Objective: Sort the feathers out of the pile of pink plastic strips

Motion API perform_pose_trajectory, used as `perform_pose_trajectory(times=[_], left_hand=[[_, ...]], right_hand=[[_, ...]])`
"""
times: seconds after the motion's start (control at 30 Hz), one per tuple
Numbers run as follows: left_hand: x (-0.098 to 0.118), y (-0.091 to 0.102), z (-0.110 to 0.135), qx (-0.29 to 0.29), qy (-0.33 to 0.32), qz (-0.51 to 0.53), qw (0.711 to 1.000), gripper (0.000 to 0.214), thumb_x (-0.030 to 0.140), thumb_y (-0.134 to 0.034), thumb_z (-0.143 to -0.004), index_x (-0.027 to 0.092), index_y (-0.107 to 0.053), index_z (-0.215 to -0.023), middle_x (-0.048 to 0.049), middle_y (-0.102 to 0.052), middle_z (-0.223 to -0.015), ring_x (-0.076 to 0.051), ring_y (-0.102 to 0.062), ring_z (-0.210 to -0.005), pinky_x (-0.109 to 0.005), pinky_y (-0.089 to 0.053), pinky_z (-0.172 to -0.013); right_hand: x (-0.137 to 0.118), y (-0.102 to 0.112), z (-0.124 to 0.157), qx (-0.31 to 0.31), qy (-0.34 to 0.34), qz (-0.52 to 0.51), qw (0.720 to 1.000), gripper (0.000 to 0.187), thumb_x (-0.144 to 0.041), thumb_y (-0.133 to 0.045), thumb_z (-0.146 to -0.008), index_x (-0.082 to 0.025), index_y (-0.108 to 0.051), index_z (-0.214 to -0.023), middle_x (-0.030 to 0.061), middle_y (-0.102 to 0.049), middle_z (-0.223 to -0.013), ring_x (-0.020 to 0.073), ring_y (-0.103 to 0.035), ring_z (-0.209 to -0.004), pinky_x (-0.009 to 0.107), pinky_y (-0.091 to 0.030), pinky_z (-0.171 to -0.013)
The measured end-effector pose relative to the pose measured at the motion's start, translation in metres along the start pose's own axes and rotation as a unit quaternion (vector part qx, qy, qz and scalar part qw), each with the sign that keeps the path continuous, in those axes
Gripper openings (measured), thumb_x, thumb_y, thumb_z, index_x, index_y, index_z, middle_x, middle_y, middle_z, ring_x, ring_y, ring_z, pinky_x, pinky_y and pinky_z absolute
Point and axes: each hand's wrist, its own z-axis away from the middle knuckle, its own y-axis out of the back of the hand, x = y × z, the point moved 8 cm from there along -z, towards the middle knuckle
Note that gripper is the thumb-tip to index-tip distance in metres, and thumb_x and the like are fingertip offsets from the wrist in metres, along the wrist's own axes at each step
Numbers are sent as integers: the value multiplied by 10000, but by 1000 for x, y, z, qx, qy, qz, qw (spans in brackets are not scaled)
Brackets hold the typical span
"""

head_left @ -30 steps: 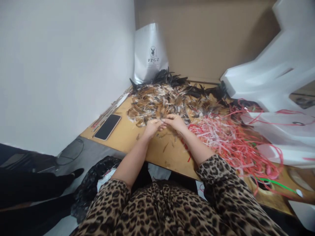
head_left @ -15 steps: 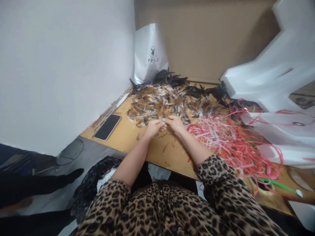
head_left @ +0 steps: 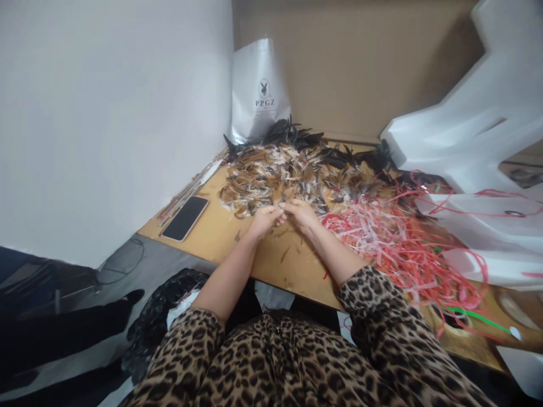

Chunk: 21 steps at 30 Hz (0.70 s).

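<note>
My left hand [head_left: 263, 220] and my right hand [head_left: 302, 213] meet fingertip to fingertip at the near edge of a big heap of brown, white and black feathers [head_left: 297, 169] on a wooden table [head_left: 224, 240]. Both hands are closed in a pinch on something small between them, too small to make out. A few loose feathers lie on the wood just below my hands. My sleeves are leopard print.
A tangle of red and pink strips [head_left: 394, 243] lies right of my hands. A black phone [head_left: 185, 218] rests at the table's left edge. A silver bag [head_left: 259, 90] stands at the back. White foam pieces [head_left: 475, 130] fill the right. A person's dark leg and shoe [head_left: 97, 316] are on the floor, left.
My hands stay pinched together in almost the same spot. The dark leg and shoe on the floor at left have shifted.
</note>
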Motion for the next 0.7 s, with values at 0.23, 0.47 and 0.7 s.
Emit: perform_pose_trajectory(times=[0.23, 0.47, 0.7], left_hand=[[2, 5, 2, 38, 17, 44, 998, 289, 380, -655, -648, 105, -629, -734, -47, -642, -650, -67, -538, -522, -190, -379, -507], [1, 7, 2, 49, 20, 86, 995, 326, 380, -683, -626, 99, -625, -782, -56, -653, -696, -62, -550, -542, -181, -380, -512], [3, 7, 3, 46, 10, 95, 994, 323, 370, -680, -636, 96, -622, -797, -53, -648, -702, -61, -556, -546, -173, -385, -508]], right_hand=[[-34, 19, 2, 56, 28, 118, 991, 304, -413, -708, -572, -148, -619, -689, -19, -578, -567, 72, -459, -491, 221, -369, -509], [-110, 65, 17, 129, 87, 278, 948, 293, -382, -689, -597, -128, -678, -743, 12, -590, -554, 82, -453, -483, 231, -352, -489], [-89, 79, 48, -50, 12, 458, 887, 171, -315, -652, -631, -157, -689, -686, 20, -654, -638, 115, -539, -567, 249, -414, -579]])
